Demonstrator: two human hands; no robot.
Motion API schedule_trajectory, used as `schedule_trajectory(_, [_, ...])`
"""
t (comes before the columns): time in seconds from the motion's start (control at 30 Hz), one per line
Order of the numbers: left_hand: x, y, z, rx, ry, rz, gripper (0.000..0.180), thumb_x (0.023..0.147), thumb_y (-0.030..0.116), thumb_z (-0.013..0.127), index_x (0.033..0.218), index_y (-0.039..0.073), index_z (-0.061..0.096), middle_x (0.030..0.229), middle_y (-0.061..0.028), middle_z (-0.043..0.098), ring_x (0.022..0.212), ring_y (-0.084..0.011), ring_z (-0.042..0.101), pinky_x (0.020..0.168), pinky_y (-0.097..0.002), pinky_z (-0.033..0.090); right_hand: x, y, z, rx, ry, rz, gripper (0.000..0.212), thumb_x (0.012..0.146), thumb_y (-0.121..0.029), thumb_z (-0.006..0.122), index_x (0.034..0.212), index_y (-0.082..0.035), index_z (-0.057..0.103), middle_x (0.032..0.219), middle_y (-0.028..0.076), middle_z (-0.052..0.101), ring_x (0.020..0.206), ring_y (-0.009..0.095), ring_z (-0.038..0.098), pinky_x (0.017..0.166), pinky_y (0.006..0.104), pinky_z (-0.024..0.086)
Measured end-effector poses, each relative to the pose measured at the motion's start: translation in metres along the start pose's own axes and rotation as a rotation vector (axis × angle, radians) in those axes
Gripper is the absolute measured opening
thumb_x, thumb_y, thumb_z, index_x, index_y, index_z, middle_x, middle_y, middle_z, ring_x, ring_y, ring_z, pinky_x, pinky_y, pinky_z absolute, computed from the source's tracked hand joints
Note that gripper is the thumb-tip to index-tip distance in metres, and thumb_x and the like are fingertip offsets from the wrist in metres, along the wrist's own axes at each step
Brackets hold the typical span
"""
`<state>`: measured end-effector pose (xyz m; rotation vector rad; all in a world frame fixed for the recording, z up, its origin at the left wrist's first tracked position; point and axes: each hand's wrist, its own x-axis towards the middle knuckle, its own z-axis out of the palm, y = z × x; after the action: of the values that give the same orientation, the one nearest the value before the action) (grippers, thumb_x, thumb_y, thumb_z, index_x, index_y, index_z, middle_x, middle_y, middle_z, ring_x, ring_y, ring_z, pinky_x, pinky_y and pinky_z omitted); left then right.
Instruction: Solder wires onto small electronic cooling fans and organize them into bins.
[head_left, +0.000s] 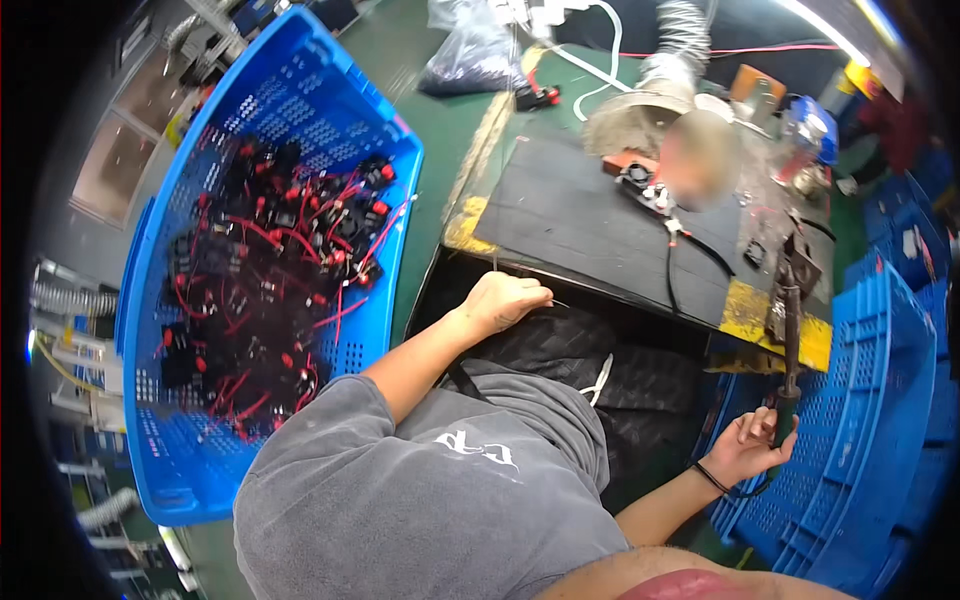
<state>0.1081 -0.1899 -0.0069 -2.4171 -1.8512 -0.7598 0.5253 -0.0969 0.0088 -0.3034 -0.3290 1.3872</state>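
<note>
Right hand point(745, 450): fingers point(757, 425) curled round the green handle point(786, 420) of a soldering iron point(791, 340), grip closed. Iron points away from the person, its metal shaft crossing the front right corner of the worktop point(470, 222); the far end lies at a dark metal holder point(800, 265). Left hand point(503, 300): at the near edge of the worktop, above the lap, fingers bent in with the tips together. A thin pale strand point(561, 304) shows at these tips and appears pinched, though it is too fine here to be certain.

On the worktop, a black mat point(580, 220). Upon it, toward the back, a small fan unit point(645, 188) with a white part and black cable point(705, 250), beside a blurred patch. Behind, a hood point(630, 118) on a silvery flexible duct point(680, 45).

Left of the worktop: blue perforated crate point(320, 60) heaped with black parts and red wires point(275, 300). Back left: clear bag point(465, 65), dark contents. Right: blue crates point(840, 420).
</note>
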Motion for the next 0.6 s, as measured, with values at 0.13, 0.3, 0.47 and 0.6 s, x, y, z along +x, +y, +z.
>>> schedule_trajectory(0.13, [-0.017,-0.01,0.013,0.044,-0.068,-0.034,0.013,0.083,0.028,0.071,0.085,0.016,0.066,0.07,-0.0006,0.061,0.068,-0.021,0.063,0.062,-0.0364,0.045,0.02,0.011,0.006,-0.015,-0.16,0.103,0.036,0.101,-0.03,0.051,0.117,0.0,0.062,0.075,0.013,0.06,0.056,0.017,0.054,0.04,0.0251,0.044])
schedule_trajectory(0.3, [-0.018,-0.004,0.014,0.181,-0.198,-0.107,0.015,0.086,0.026,0.07,0.088,0.012,0.065,0.085,-0.0031,0.063,0.084,-0.0218,0.062,0.071,-0.0359,0.046,0.035,0.025,0.023,-0.051,-0.234,0.139,0.038,0.101,-0.031,0.052,0.114,0.003,0.063,0.074,0.011,0.057,0.054,0.016,0.053,0.038,0.0229,0.044])
schedule_trajectory(0.47, [0.002,0.014,-0.013,-0.08,0.005,-0.213,0.018,0.087,0.017,0.07,0.101,0.007,0.068,0.096,-0.0101,0.066,0.092,-0.0303,0.064,0.082,-0.0384,0.053,0.045,0.036,0.024,-0.076,-0.216,0.175,0.038,0.1,-0.032,0.053,0.113,0.002,0.064,0.07,0.008,0.053,0.053,0.014,0.05,0.038,0.0213,0.042])
schedule_trajectory(0.6, [0.027,0.016,-0.058,-0.067,0.196,-0.155,0.015,0.085,0.009,0.071,0.1,0.005,0.069,0.093,-0.0107,0.069,0.086,-0.0296,0.068,0.077,-0.0375,0.056,0.05,0.037,0.017,-0.088,-0.186,0.179,0.035,0.098,-0.03,0.056,0.111,0.002,0.065,0.069,0.007,0.052,0.052,0.013,0.048,0.038,0.0204,0.041])
